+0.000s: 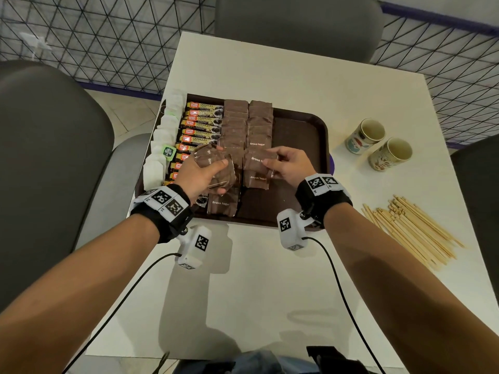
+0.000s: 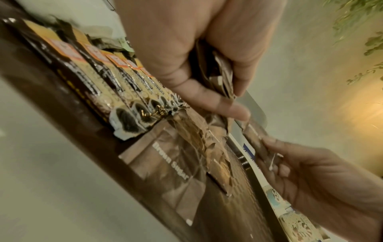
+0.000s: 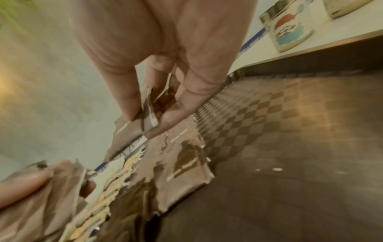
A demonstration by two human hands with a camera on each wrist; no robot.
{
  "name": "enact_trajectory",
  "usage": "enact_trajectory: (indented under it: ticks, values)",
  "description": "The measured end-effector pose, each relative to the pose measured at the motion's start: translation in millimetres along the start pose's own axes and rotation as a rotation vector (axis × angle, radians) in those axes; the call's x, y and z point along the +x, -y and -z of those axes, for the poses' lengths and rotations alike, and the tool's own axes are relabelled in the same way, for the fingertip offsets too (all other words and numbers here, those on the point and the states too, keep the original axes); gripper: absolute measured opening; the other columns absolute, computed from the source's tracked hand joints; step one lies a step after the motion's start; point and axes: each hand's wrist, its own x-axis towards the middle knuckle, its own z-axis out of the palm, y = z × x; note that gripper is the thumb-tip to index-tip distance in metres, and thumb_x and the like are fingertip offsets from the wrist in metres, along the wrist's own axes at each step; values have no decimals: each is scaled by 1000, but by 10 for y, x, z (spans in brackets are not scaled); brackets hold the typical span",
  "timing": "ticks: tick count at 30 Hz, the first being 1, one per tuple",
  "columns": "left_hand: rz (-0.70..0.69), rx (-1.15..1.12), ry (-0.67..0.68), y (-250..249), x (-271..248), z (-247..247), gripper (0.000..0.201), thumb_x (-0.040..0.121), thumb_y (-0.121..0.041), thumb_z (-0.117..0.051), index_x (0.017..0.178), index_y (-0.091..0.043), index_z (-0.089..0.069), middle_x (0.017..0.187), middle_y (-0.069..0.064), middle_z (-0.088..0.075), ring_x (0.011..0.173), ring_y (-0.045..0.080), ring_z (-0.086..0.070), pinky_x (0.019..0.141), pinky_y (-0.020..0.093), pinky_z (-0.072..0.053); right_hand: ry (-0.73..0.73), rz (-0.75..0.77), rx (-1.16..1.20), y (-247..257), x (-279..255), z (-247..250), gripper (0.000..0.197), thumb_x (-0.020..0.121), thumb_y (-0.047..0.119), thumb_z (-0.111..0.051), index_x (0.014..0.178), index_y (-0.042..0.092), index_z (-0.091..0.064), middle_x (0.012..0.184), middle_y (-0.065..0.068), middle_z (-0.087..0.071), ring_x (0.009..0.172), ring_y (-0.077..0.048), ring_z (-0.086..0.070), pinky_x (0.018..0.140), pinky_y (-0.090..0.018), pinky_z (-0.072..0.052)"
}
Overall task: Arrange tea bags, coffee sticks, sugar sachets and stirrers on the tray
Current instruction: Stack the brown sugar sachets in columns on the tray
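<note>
Left hand [image 1: 198, 174] gripping a crinkled stack of brown paper sugar sachets [image 1: 213, 163], right hand [image 1: 287, 164] pinching one sachet [image 1: 258, 159] over the checker-textured brown tray [image 1: 302, 130], two printed cups [image 1: 379, 144], a pile of thin wooden stirrers [image 1: 410, 230] on the white table [image 1: 270, 279].

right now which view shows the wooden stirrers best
The head view: the wooden stirrers lie in a loose pile on the white table, right of the tray, all in frame. Neither wrist view shows them; each is filled with a hand, sugar sachets and the tray.

Black wristbands [image 1: 324, 197], white tagged cameras [image 1: 290, 229], black cables, perhaps jeans
</note>
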Motion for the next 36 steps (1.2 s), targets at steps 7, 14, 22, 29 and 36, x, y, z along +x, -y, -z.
enact_trajectory:
  ticks: [7, 14, 22, 29, 36]
  values:
    - [-20, -17, 12, -9, 9, -7, 21, 89, -6, -62, 103, -23, -61, 92, 1, -68, 71, 21, -67, 42, 26, -50, 43, -104, -304, -282, -35, 42, 28, 73, 5, -78, 83, 28, -65, 81, -2, -61, 85, -20, -64, 85, -41, -57]
    - [-7, -6, 15, -11, -4, -12, 23, 88, -9, -65, 105, -24, -61, 103, 6, -67, 78, 28, -68, 44, 28, -51, -57, -70, -478, -322, -31, 2, 30, 71, 11, -81, 96, 18, -66, 71, 9, -56, 73, -7, -56, 70, -18, -47]
    - [17, 20, 4, -19, -32, -12, 22, 89, -11, -64, 102, -30, -62, 98, -1, -69, 71, 19, -71, 46, 29, -55, -141, -70, -380, -328, -59, -101, 47, 68, 6, -82, 103, 18, -53, 73, 3, -59, 69, -10, -60, 63, -23, -56]
    - [13, 14, 6, -22, -28, -15, 22, 90, -11, -63, 102, -29, -61, 97, -1, -69, 69, 17, -71, 45, 27, -54, -133, -64, -407, -315, -42, -95, 50, 69, 10, -82, 107, 19, -51, 74, 4, -60, 76, -12, -62, 71, -27, -56]
    - [22, 23, 10, 0, -15, -25, 26, 89, -12, -65, 110, -25, -59, 113, 8, -66, 81, 26, -69, 45, 28, -53, -143, -87, -438, -300, -47, -83, 58, 69, 17, -83, 116, 18, -50, 73, 8, -59, 73, -7, -58, 68, -21, -49]
